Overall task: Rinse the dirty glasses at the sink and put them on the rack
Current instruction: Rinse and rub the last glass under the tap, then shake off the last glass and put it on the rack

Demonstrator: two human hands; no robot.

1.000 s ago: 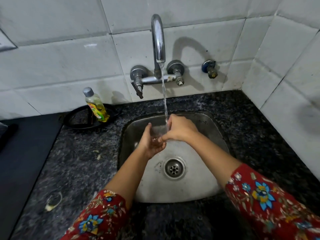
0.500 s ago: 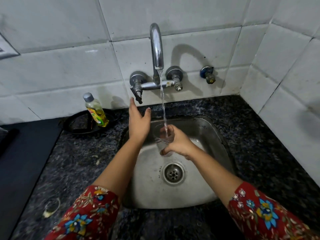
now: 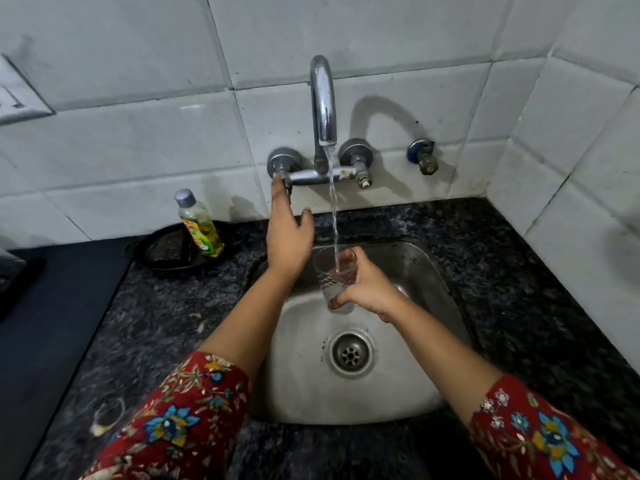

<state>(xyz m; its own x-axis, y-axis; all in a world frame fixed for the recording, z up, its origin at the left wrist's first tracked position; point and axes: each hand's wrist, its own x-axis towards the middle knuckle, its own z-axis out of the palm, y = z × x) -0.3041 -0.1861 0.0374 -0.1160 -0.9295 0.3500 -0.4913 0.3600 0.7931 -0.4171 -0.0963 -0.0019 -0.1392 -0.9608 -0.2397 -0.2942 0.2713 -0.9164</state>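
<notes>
Both arms out in front, red flowery sleeves [image 3: 180, 420] ending mid-forearm. The left hand [image 3: 289, 233] is stretched flat up to the tap [image 3: 323, 98], fingertips [image 3: 277, 178] touching its left handle, thumb splayed out sideways. The right hand [image 3: 369, 291] sits lower, right under the tap's spout, fingers [image 3: 341, 299] wrapped round a glass [image 3: 334, 271], mouth up.

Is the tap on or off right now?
On: a stream of water falls from the tap into the glass that the right hand grips over the sink.
</notes>
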